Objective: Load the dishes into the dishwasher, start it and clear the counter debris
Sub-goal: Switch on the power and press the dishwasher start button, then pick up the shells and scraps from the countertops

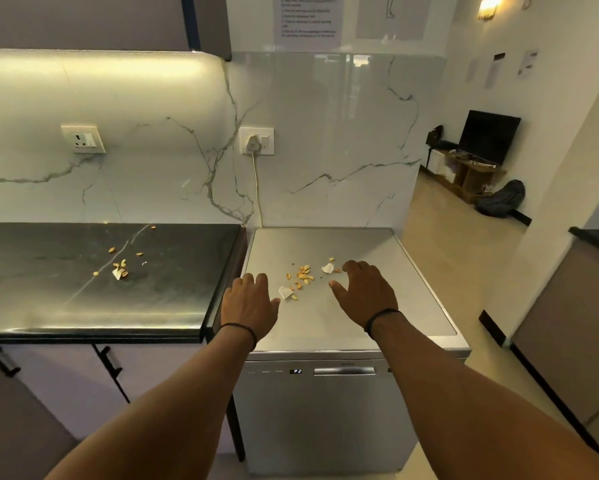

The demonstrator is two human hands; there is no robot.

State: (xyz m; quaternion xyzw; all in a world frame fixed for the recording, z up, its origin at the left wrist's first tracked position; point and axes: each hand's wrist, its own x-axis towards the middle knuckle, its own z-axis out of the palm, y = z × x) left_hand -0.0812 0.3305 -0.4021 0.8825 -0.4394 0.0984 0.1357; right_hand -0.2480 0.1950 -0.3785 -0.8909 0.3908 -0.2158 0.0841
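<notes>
Two debris patches: one [300, 277] on the closed dishwasher [412, 299] top, strung near-left to far-right, one [120, 268] on the left counter [49, 299]. Left hand [248, 306] and right hand [367, 294] flank the first, fingers relaxed, holding nothing.

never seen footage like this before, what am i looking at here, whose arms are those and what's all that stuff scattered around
This is one picture from a wide-angle camera worn on a person's head, looking forward and down, so the two bare arms are the wearer's own. No robot is involved.

The left hand and right hand reach over the flat steel top of a dishwasher, whose door is closed and whose small display reads P2. Both hands are open, with nothing in their grip.

Between them lies a scatter of yellowish crumbs and a few white scraps. A second patch of the same debris lies on the dark counter to the left. Behind, a plug sits in a wall socket.
</notes>
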